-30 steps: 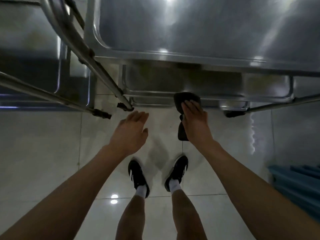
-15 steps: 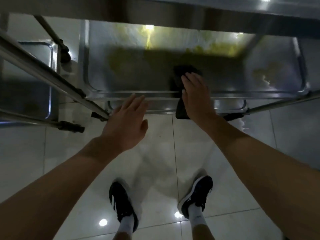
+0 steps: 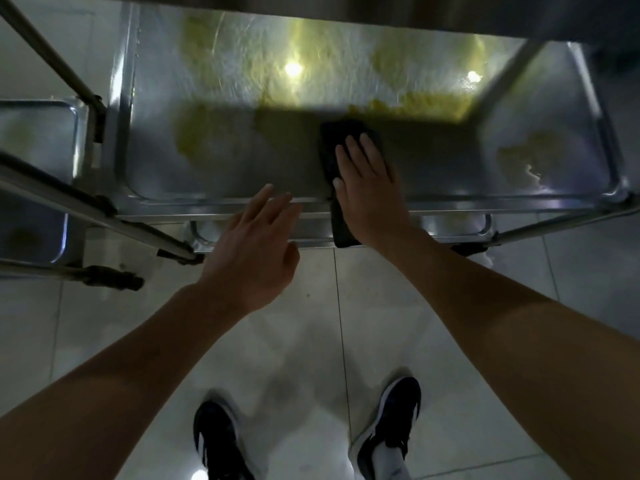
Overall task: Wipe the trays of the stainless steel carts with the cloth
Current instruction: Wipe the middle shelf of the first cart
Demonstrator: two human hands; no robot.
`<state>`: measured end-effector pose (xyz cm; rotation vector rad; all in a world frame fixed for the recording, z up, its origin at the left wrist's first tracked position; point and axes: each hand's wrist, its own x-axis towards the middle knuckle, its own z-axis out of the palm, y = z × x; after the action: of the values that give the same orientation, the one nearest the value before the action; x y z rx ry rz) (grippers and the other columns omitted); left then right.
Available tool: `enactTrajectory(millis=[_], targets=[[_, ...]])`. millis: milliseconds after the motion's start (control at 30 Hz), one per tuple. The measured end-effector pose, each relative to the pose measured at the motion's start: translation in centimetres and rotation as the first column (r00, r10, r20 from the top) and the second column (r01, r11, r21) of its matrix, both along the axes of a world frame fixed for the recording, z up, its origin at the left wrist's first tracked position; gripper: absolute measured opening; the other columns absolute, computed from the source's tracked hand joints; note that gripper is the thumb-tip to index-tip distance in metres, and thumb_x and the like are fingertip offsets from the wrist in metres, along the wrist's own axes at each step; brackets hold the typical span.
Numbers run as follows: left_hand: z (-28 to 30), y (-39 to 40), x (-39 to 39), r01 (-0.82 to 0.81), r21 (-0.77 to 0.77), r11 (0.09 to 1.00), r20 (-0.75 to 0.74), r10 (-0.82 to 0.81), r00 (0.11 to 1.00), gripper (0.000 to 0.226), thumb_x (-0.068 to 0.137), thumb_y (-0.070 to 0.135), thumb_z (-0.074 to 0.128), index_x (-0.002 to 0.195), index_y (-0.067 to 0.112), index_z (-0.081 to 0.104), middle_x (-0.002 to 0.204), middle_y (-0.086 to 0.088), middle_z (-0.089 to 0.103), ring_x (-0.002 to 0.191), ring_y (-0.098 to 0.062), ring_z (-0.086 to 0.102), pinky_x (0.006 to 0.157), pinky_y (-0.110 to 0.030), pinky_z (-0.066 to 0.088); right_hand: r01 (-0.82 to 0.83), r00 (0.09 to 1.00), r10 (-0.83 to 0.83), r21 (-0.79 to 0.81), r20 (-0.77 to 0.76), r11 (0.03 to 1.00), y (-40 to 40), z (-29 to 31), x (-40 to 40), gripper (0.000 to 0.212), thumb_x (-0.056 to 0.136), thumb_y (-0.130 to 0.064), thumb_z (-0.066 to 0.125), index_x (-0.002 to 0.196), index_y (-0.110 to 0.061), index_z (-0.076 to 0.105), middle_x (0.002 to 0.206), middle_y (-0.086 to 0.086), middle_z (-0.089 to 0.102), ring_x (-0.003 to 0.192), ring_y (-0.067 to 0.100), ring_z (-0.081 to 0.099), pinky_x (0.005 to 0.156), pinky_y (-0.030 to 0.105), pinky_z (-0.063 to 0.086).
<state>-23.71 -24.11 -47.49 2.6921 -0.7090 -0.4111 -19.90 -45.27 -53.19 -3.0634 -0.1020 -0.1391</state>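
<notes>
Fingers [image 3: 360, 150] of the right hand [image 3: 367, 188] are lying straight, pressing the dark cloth [image 3: 332, 150] near the tray's [image 3: 214, 206] front edge; left hand [image 3: 256, 251] is hovering open beside, yellowish smears [image 3: 433, 105] surrounding.

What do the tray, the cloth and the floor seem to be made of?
Tray: likely stainless steel, brushed, with bright lamp reflections and yellowish smears.
Cloth: dark soft fabric, matte, draping over the tray's rim.
Floor: probably glazed tile, pale and glossy, with thin grout lines.
</notes>
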Motion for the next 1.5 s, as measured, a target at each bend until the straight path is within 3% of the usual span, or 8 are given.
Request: enactTrajectory(millis=[333,567,767,900,1267,1500], targets=[[-0.7,-2.7,2.3,0.034,-0.021,0.999,0.057,-0.033,0.998,0.058,0.096,0.026,0.049,0.15,0.016,0.031,0.158,-0.006,0.029,0.151,-0.022,0.01,0.12,-0.046,0.023,-0.02,1.0,0.019,-0.052,-0.019,0.998,-1.7,-0.2,3.6,0.059,0.106,-0.036,0.028,0.157,-0.005,0.024,0.165,0.013,0.021,0.154,0.029,0.009,0.123,0.051,0.016],[-1.4,-4.8,4.3,0.046,-0.008,0.999,0.079,-0.046,0.996,0.057,0.1,0.027,0.04,0.153,0.014,0.024,0.162,-0.005,0.021,0.151,-0.021,0.005,0.123,-0.04,0.011,-0.025,1.0,0.024,-0.063,-0.017,0.998,-3.1,-0.5,7.8,0.061,0.106,-0.037,0.025,0.156,-0.003,0.024,0.164,0.015,0.022,0.154,0.028,0.01,0.124,0.048,0.015],[-2.1,-6.9,6.3,0.095,0.022,0.995,0.125,-0.097,0.987,0.056,0.097,0.022,0.048,0.149,0.006,0.034,0.156,-0.013,0.032,0.149,-0.029,0.016,0.119,-0.048,0.024,-0.056,0.998,0.055,-0.047,-0.024,0.997,-5.3,-0.6,11.1,0.06,0.106,-0.036,0.022,0.158,-0.005,0.02,0.167,0.011,0.016,0.155,0.024,0.005,0.125,0.044,0.008],[-2.3,-9.3,7.1,0.088,0.029,0.996,0.138,-0.091,0.986,0.056,0.097,0.022,0.047,0.149,0.006,0.033,0.157,-0.013,0.031,0.149,-0.03,0.014,0.121,-0.046,0.02,-0.081,0.996,0.08,-0.026,-0.028,0.996,-6.2,-0.6,11.4,0.059,0.106,-0.035,0.023,0.157,-0.006,0.022,0.167,0.01,0.017,0.155,0.023,0.006,0.125,0.043,0.009],[-2.3,-17.2,7.6,0.131,0.005,0.991,0.151,-0.13,0.98,0.057,0.099,0.027,0.043,0.152,0.008,0.03,0.159,-0.011,0.027,0.15,-0.027,0.014,0.12,-0.04,0.013,0.084,0.995,-0.08,-0.076,0.052,0.994,-16.2,-0.6,9.5,0.061,0.101,-0.036,0.025,0.15,-0.003,0.04,0.157,0.013,0.038,0.15,0.027,0.028,0.119,0.047,0.025],[-2.6,-23.1,7.3,0.191,-0.009,0.982,0.162,-0.187,0.969,0.058,0.097,0.033,0.037,0.15,0.009,0.034,0.158,-0.011,0.031,0.149,-0.027,0.018,0.12,-0.041,0.017,0.142,0.99,-0.141,-0.098,0.015,0.985,-22.8,-0.3,8.5,0.062,0.103,-0.037,0.021,0.155,-0.005,0.029,0.163,0.011,0.027,0.153,0.025,0.016,0.123,0.045,0.014]])
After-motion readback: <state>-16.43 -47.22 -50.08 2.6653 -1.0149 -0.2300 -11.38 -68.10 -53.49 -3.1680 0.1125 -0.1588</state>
